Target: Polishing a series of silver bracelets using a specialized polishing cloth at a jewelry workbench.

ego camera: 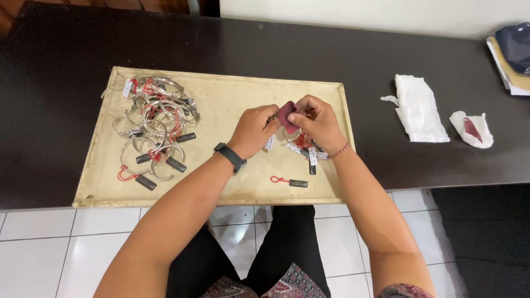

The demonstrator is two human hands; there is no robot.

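Well off to the left of both hands, a heap of silver bangles with red strings and small black and white tags is lying on the beige tray; judging by the pile, most pieces are still waiting.

The left hand, wearing a black watch, is closing its fingers around a silver bangle, pinching it at the upper left edge. The bangle is sitting between the two hands, just above the tray, mostly hidden; its ring looks tilted, opening facing roughly toward the person, tags hanging down toward the wrists. Exact axis cannot be told.

The right hand is pinching a small maroon cloth against the bangle, fingertips closed on it.

Just below the hands, a loose red string with a black tag is lying flat, long axis running left-right.

Far right of the right hand, a white tissue and a smaller tissue with a red scrap are resting on the dark table.
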